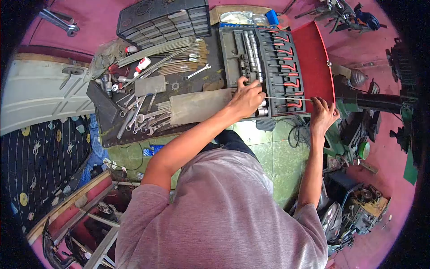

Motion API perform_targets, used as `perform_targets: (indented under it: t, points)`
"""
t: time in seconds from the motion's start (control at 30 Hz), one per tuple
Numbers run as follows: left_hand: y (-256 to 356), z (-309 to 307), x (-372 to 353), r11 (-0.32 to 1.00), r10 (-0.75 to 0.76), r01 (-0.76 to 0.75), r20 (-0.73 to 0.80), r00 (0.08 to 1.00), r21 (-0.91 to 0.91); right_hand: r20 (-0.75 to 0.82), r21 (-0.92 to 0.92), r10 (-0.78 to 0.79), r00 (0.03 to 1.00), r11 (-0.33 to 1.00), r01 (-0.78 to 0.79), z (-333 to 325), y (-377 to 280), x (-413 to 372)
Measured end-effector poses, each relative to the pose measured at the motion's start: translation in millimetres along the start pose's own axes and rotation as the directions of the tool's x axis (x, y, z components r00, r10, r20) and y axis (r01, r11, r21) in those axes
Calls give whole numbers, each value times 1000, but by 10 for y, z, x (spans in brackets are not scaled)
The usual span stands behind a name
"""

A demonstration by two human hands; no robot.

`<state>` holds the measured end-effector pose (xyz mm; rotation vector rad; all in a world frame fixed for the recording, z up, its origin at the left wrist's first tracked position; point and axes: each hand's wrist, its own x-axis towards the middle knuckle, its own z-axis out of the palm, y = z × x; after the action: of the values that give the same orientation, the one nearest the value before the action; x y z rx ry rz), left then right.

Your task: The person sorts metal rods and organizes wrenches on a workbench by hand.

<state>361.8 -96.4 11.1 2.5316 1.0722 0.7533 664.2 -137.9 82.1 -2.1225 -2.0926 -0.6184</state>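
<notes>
My left hand [247, 99] is closed over the end of a long, cloudy plastic packet [199, 106], at the front of the toolbox. A thin, pale rod [289, 98] stretches from beside it across the toolbox to my right hand [324, 115]. The fingers of that right hand are closed around the rod's other end, near the red lid [312, 60]. Beneath the rod lies the open toolbox [264, 71], with sockets [254, 51] in its left part and red-handled tools [291, 84] in its right tray. My left fingers hide where the rod meets the packet.
Left on the bench are several wrenches [141, 112], bundled rods [156, 54], a single wrench [198, 71] and a red-and-white bottle [143, 64]. A drawer cabinet [168, 24] and a cardboard box [244, 13] stand behind. Machinery [374, 102] is at the right.
</notes>
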Motion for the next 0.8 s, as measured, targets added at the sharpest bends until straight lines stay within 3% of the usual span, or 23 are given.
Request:
perform_targets:
  t: [0.07, 0.4, 0.6, 0.8]
  points:
    - [-50, -31, -45, 997, -42, 43, 13, 999, -66, -25, 16, -37, 999, 999, 37, 21, -92, 37]
    - [-141, -137, -194, 989, -146, 147, 73, 987, -4, -36, 102, -103, 994, 989, 106, 210, -529, 201]
    - [-212, -154, -252, 986, -167, 167, -2, 986, -3, 54, 179, -126, 991, 977, 115, 346, -716, 177]
    - [-200, -140, -270, 985, -172, 171, 18, 985, 21, 14, 252, -170, 985, 954, 161, 430, -1010, 153]
